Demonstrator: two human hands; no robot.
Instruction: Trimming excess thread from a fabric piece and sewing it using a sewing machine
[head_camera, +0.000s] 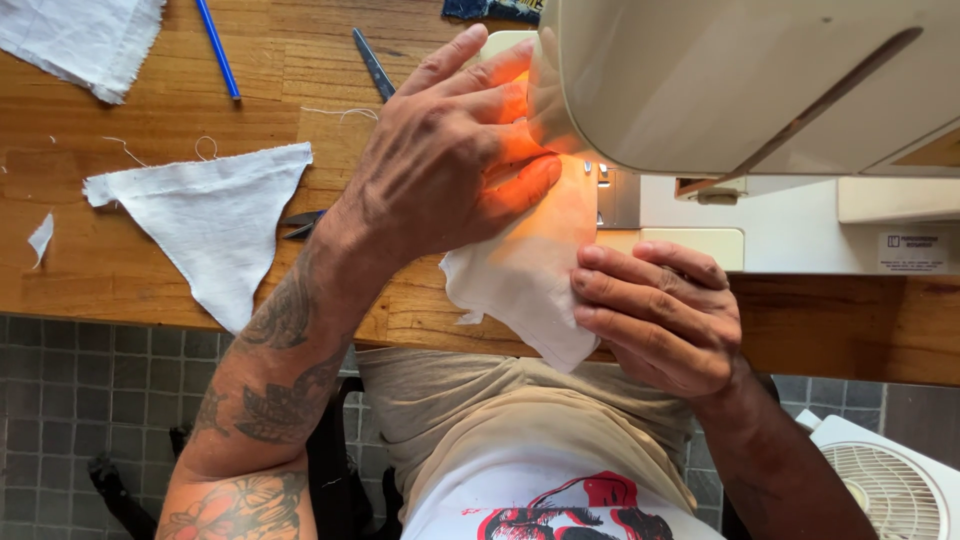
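My left hand (450, 150) lies flat on a piece of white cloth (525, 270), pressing it onto the bed of a cream sewing machine (740, 80), fingers reaching under the machine's lit head. My right hand (660, 315) pinches the near right edge of the same cloth at the wooden table's (120, 270) front edge. The needle area is hidden behind my left hand and the machine head.
A white cloth triangle (215, 225) lies to the left, another white cloth piece (85, 40) at the far left corner. A blue pen (217, 48), scissors (373, 65) and loose threads lie on the table. A white fan (890, 485) stands on the tiled floor at lower right.
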